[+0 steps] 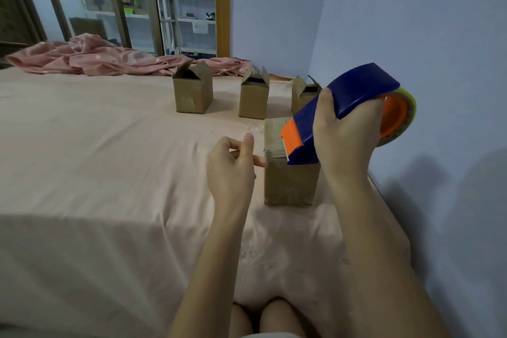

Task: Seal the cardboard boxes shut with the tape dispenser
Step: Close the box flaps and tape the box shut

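On the bed point(109, 145), three boxes point(193, 92) stand open, insides dark. Right hand point(347, 132) fingers curl around the blue-orange dispenser point(343, 107) on the near taped box point(290, 181); left hand point(231, 170) fingers pinch clear tape.

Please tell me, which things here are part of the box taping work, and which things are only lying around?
Part of the job:
- tape dispenser, gripped by the right hand
- near box, flaps closed, left hand at its edge
- three open boxes behind

Just lying about:
- pink blanket
- shelves behind the glass
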Tool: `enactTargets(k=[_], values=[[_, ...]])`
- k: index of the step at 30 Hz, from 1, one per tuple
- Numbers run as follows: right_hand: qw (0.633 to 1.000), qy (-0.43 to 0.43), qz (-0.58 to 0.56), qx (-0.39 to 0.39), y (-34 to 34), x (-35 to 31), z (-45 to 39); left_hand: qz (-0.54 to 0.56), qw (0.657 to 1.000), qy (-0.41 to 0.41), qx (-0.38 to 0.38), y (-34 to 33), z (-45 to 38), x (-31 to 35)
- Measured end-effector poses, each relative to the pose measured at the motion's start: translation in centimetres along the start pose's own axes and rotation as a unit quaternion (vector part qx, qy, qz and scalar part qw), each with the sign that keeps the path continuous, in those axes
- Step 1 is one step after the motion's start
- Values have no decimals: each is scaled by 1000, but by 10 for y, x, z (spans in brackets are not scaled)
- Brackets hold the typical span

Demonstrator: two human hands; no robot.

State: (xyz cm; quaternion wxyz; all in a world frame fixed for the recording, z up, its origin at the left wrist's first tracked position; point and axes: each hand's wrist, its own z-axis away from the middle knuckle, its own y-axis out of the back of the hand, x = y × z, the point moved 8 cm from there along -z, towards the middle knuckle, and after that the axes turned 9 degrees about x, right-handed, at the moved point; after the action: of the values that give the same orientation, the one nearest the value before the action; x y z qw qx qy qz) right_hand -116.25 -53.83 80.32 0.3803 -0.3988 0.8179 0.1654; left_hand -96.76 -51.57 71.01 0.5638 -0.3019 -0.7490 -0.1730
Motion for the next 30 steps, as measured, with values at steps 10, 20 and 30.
enactTargets(k=[10, 20, 30], values=[[997, 55, 58, -14, -13, -5, 2, -11, 999, 27, -23, -12, -9, -19], [991, 63, 109, -41, -20, 9, 3, 2, 993, 108, -57, -29, -5, -54], [984, 61, 154, -65, -27, 10, -2, -104, 972, 160, -135, -36, 19, -72]])
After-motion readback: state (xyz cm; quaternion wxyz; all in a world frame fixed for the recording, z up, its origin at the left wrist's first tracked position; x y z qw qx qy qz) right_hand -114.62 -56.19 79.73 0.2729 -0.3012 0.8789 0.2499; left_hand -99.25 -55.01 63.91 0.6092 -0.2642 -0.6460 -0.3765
